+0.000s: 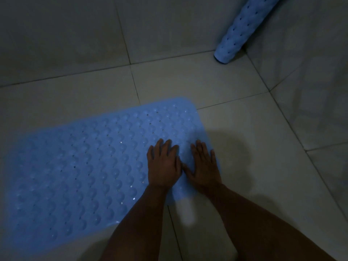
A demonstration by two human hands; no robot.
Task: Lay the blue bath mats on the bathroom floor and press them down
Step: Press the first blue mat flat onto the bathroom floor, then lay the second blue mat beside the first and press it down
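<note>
A blue bath mat with rows of bumps and small holes lies flat on the pale tiled floor. Both my hands rest palm down on its right end, side by side. My left hand has its fingers spread and straight on the mat. My right hand lies flat beside it, near the mat's right edge. A second blue mat, rolled into a tube, stands leaning in the far right corner.
Grey tiled walls close the floor at the back and on the right. Bare floor tiles lie between the flat mat and the rolled one, and to the right of my arms. The room is dim.
</note>
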